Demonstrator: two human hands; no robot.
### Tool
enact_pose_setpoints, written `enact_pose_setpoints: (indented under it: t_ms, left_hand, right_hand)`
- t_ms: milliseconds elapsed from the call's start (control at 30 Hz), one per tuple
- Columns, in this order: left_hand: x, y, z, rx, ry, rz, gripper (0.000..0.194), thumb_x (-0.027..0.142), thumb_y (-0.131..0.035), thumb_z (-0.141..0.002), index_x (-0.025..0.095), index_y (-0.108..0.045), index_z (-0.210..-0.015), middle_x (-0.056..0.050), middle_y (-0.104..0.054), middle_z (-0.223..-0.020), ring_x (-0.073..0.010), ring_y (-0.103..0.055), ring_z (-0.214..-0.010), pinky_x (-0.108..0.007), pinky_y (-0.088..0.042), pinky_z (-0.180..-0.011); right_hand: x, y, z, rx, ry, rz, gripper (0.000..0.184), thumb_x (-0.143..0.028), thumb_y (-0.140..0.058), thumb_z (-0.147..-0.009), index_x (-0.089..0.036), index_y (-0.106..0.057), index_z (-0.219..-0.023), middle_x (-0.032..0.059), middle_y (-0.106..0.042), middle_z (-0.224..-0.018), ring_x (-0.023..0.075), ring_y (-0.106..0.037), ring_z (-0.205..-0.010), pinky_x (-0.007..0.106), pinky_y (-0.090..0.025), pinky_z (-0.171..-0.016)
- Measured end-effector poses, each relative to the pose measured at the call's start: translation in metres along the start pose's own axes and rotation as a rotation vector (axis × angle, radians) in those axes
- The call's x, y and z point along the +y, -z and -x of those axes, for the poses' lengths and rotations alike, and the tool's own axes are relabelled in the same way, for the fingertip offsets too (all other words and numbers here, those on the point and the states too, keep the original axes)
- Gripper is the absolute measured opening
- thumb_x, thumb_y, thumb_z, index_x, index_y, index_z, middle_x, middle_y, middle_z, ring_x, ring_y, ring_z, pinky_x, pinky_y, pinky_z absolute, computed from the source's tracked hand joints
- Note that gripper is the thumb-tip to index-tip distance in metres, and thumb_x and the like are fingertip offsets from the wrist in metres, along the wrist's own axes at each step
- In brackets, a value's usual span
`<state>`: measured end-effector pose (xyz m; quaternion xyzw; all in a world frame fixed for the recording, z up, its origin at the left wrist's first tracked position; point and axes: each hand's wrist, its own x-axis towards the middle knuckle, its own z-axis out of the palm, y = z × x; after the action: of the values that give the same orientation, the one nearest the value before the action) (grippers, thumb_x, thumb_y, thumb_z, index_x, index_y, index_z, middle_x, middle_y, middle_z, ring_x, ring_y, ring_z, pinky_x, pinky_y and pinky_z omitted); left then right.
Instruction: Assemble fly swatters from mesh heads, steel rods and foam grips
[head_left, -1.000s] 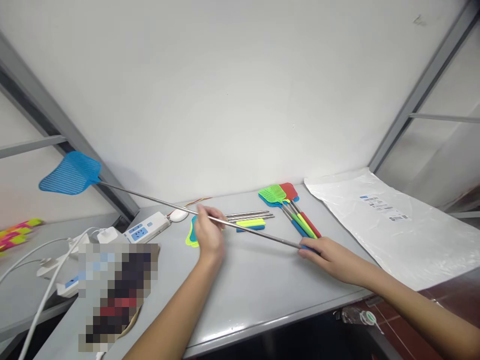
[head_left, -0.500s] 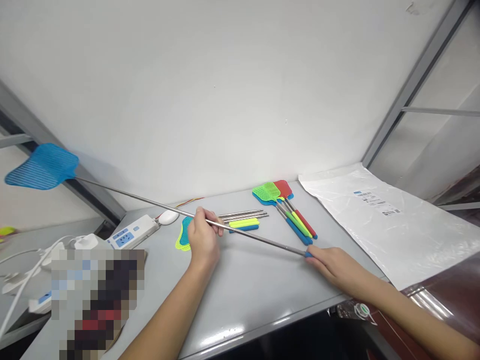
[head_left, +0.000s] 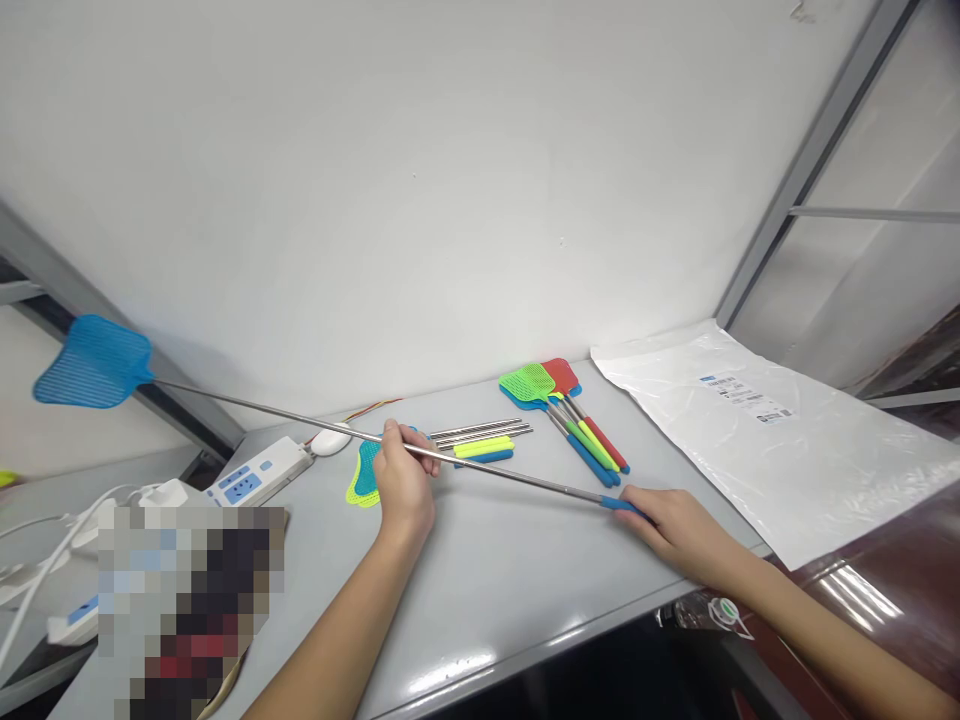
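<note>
A blue fly swatter (head_left: pixel 97 362) with a long extended metal rod is held above the table, its flat head out at the left. My left hand (head_left: pixel 405 480) is closed around the middle of the rod. At the lower end, my right hand (head_left: pixel 667 525) grips the blue handle, and part of the handle shows ahead of the fingers. Behind my left hand lie several loose metal rods (head_left: pixel 480 433), a yellow handle (head_left: pixel 482 447) and a blue handle (head_left: pixel 489 457). Loose yellow and blue swatter heads (head_left: pixel 364 475) are partly hidden by that hand.
Several short swatters with red, green and blue heads (head_left: pixel 536 383) lie in a pile near the wall. A white plastic bag (head_left: pixel 720 430) covers the table's right side. Power strips (head_left: pixel 259 472) with cables and a blurred-out object (head_left: pixel 202 610) are at left.
More of the blue handle now shows in front of my right hand. The swatter's head has dropped slightly and moved a little right. Both hands keep their hold.
</note>
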<state>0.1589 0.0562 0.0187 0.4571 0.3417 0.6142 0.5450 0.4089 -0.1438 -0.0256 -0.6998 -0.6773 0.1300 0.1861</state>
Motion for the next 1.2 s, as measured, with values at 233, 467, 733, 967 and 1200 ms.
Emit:
enact_pose_setpoints:
  t_ms: [233,467,733,967,1200]
  left_hand:
    - [-0.005,0.002,0.001,-0.026,-0.017,-0.095,0.044,0.042,-0.039,-0.092,0.021,-0.032,-0.054,0.006,-0.030,-0.043,-0.0096,-0.031,-0.038,-0.023,-0.028,-0.039]
    - [-0.019,-0.021,0.037,-0.286,0.143,-0.231,0.048,0.055,-0.041,-0.090,0.020,-0.042,-0.057,0.006,-0.031,-0.043,-0.0094,-0.032,-0.038,-0.022,-0.027,-0.038]
    - [-0.019,-0.021,0.043,-0.345,0.180,-0.228,0.050,0.061,-0.039,-0.088,0.020,-0.041,-0.059,0.007,-0.026,-0.042,-0.0091,-0.028,-0.038,-0.022,-0.024,-0.038]
    - [-0.029,-0.022,0.051,-0.455,0.170,-0.318,0.055,0.061,-0.032,-0.091,0.021,-0.035,-0.053,0.004,-0.029,-0.042,-0.0107,-0.031,-0.039,-0.025,-0.025,-0.040]
    - [-0.014,-0.009,0.029,-0.414,0.082,-0.268,0.057,0.061,-0.031,-0.091,0.019,-0.044,-0.054,0.002,-0.037,-0.044,-0.0109,-0.037,-0.043,-0.025,-0.030,-0.045]
  right_hand:
    - [0.002,-0.002,0.000,-0.007,0.002,0.097,0.036,-0.046,-0.027,-0.098,-0.022,-0.052,-0.087,0.0043,-0.064,-0.073,0.0208,-0.059,-0.064,0.030,-0.031,-0.060]
    - [-0.025,-0.017,-0.015,-0.010,0.038,0.126,0.038,-0.045,-0.023,-0.099,-0.022,-0.046,-0.080,0.0026,-0.060,-0.066,0.0182,-0.054,-0.058,0.029,-0.025,-0.055]
    - [-0.039,-0.024,-0.025,-0.037,0.034,0.146,0.038,-0.046,-0.019,-0.100,-0.022,-0.041,-0.079,0.0037,-0.060,-0.067,0.0196,-0.055,-0.059,0.029,-0.023,-0.054]
    - [-0.039,-0.025,-0.026,-0.046,0.028,0.117,0.038,-0.046,-0.019,-0.100,-0.023,-0.039,-0.078,0.0028,-0.058,-0.066,0.0194,-0.054,-0.060,0.029,-0.024,-0.055]
    - [-0.035,-0.020,-0.021,-0.062,0.001,0.029,0.036,-0.047,-0.020,-0.099,-0.024,-0.038,-0.078,0.0017,-0.056,-0.066,0.0198,-0.054,-0.062,0.029,-0.029,-0.057]
